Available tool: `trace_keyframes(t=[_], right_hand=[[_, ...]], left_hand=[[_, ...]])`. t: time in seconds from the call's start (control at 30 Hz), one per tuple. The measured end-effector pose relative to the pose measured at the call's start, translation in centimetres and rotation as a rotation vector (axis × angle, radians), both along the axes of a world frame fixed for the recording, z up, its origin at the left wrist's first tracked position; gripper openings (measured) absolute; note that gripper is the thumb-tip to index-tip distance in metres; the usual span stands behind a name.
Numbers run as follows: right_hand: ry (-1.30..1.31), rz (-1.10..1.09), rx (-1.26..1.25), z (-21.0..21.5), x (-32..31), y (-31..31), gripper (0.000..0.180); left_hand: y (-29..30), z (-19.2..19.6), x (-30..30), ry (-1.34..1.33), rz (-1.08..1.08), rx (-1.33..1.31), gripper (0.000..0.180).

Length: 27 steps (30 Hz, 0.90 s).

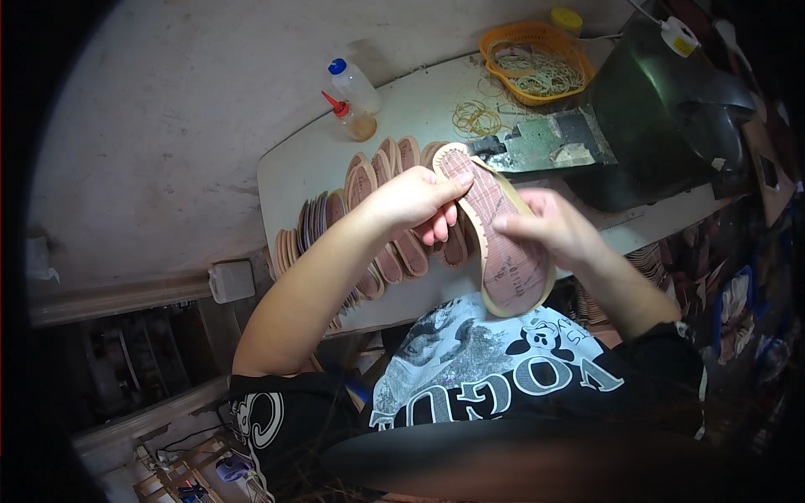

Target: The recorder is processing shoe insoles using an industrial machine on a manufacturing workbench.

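Observation:
A shoe insole [513,272] with a reddish, line-patterned face and a pale beige rim is held up in front of my chest, its narrow end away from me. My left hand [426,201] pinches it near the narrow end, thumb on the face and fingers curled under. At the opposite edge my right hand [558,228] grips it, thumb laid on the face; its other fingers are partly hidden and slightly blurred. Small notches or stitches run along the rim. Just beyond the insole lies the machine's worn green bed [549,141].
Rows of similar insoles [362,183] stand on the pale table [289,159] at left. Behind them are a red-tipped bottle [359,126] and a blue-capped bottle [356,88]. An orange basket [537,94] of cords and loose yellow bands [478,119] sit farther back. The dark machine body [650,109] rises at right.

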State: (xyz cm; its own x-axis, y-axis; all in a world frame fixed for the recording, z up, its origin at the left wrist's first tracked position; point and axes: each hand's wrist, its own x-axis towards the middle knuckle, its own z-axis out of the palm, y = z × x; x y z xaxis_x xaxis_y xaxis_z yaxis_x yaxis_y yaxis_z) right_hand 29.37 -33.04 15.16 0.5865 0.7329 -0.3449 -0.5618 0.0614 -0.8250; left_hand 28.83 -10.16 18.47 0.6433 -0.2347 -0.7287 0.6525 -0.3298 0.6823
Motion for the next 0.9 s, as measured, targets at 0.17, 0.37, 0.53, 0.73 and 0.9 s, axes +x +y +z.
trace_keyframes(t=[0.17, 0.37, 0.53, 0.73, 0.9], right_hand=[[0.072, 0.004, -0.076, 0.1, -4.1, -2.0, 0.035], [0.145, -0.162, 0.006, -1.2, -4.7, 0.9, 0.029], [0.172, -0.229, 0.114, -1.7, -2.9, 3.6, 0.027], [0.217, -0.277, 0.219, -2.1, -1.6, 5.3, 0.027], [0.313, -0.25, 0.173, -1.0, -1.8, 4.5, 0.027]], left_hand=[[1.3, -0.1, 1.0, -0.065, -0.116, 0.058, 0.06], [3.1, -0.4, 3.6, -0.303, -0.257, 0.394, 0.062], [3.9, -2.0, 3.7, -0.534, -0.112, 0.514, 0.052], [3.3, -3.5, 1.9, -0.464, 0.132, -0.183, 0.082], [2.2, -3.1, 1.7, -0.335, 0.29, -0.316, 0.072]])
